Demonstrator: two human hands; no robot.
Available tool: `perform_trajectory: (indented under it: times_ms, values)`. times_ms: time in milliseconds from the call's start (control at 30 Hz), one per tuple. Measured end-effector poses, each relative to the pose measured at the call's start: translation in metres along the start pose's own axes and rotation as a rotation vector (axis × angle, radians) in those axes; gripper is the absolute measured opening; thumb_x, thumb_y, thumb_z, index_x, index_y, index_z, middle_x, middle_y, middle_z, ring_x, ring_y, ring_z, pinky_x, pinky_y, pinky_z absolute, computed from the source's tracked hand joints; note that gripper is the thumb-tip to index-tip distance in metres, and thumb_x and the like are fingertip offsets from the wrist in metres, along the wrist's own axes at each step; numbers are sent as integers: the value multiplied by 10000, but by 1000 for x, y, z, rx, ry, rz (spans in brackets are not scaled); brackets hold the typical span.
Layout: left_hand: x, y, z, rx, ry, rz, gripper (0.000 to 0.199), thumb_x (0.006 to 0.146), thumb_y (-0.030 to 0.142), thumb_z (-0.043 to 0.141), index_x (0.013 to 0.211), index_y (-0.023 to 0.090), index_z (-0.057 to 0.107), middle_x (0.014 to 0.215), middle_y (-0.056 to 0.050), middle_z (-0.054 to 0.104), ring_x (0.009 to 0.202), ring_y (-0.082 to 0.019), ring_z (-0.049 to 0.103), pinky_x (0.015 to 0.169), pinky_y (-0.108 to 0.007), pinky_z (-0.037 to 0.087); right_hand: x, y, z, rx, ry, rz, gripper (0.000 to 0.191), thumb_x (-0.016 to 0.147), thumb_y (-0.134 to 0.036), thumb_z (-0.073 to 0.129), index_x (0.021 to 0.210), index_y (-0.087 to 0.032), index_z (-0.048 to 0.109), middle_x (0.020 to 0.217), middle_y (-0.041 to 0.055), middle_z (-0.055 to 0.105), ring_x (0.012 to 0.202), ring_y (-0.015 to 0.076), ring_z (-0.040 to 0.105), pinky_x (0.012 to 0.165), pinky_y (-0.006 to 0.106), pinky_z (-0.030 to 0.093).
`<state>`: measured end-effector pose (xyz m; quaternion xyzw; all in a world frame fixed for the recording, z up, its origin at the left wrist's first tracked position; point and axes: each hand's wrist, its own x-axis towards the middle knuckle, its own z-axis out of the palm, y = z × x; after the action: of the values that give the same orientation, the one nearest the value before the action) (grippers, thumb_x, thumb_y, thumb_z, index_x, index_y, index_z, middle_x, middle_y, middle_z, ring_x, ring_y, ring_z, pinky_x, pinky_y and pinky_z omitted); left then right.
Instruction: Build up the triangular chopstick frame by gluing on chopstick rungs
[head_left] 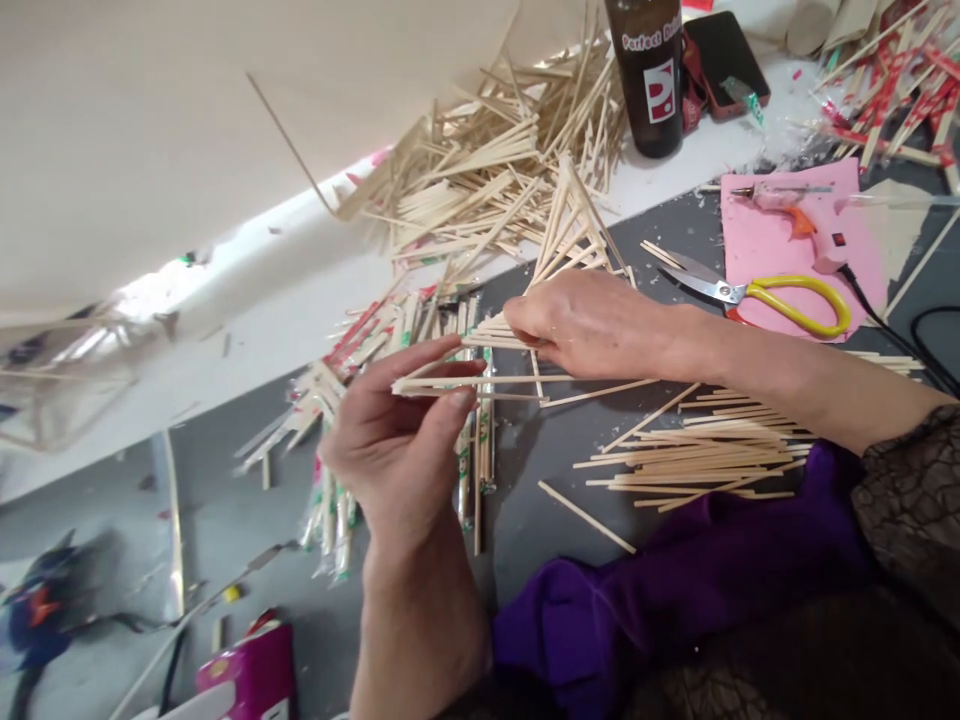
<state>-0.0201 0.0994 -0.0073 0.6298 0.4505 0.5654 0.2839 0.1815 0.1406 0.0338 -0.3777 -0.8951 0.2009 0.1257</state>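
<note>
My left hand (412,430) pinches the pointed end of a frame of thin wooden sticks (480,382) between thumb and fingers. My right hand (581,320) is curled over the middle of this frame, its fingertips pressed to the sticks and partly hidden. Beyond that hand the frame's sticks fan up to a narrow tip. Below my right forearm lies a loose spread of bare wooden sticks (697,460), with a single stick (586,516) apart from it. Paper- and plastic-wrapped chopsticks (409,320) lie behind and beneath my left hand.
A big heap of bare sticks (495,170) lies at the back, beside a dark bottle (649,90) and a phone (726,62). Yellow-handled scissors (795,300) and a glue gun (810,225) rest on pink sheets (750,240). A magenta box (251,675) stands at lower left.
</note>
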Motion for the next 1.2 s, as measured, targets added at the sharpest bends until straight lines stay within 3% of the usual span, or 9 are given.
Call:
perform_trajectory:
  times_ms: [600, 1200]
  values:
    - [1, 0, 0, -6, 0, 3, 309, 652, 228, 814, 949, 214, 728, 906, -15, 739, 704, -138, 688, 602, -269, 534, 0, 4, 9, -19, 42, -34, 154, 913, -125, 448, 941, -147, 598, 951, 76, 659, 881, 183, 593, 718, 279, 408]
    - [0, -2, -4, 0, -25, -20, 312, 680, 232, 800, 982, 224, 721, 906, -15, 725, 713, -137, 674, 644, -291, 541, 0, 3, 10, -69, 23, -28, 215, 896, -99, 427, 1052, -135, 572, 989, 88, 665, 865, 184, 584, 669, 276, 361]
